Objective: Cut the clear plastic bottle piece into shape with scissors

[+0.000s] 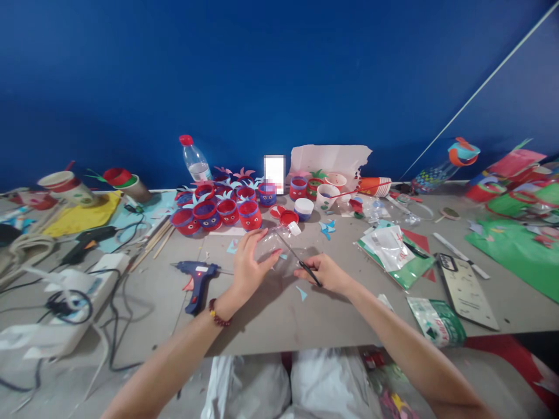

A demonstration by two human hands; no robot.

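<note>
My left hand curls its fingers and thumb round a clear plastic bottle that lies on its side. The bottle's white cap points away from me. In my right hand is a pair of black-handled scissors, its blades reaching up and left against the clear plastic. How far the blades go into the plastic is hard to make out. To the left of my left hand rests a blue glue gun. A light blue paper scrap lies just below the scissors.
Red and purple bottle-bottom cups with googly eyes crowd the back, beside a red-capped bottle. White paper cups stand right of them. A power strip with cables fills the left. A phone lies at the right.
</note>
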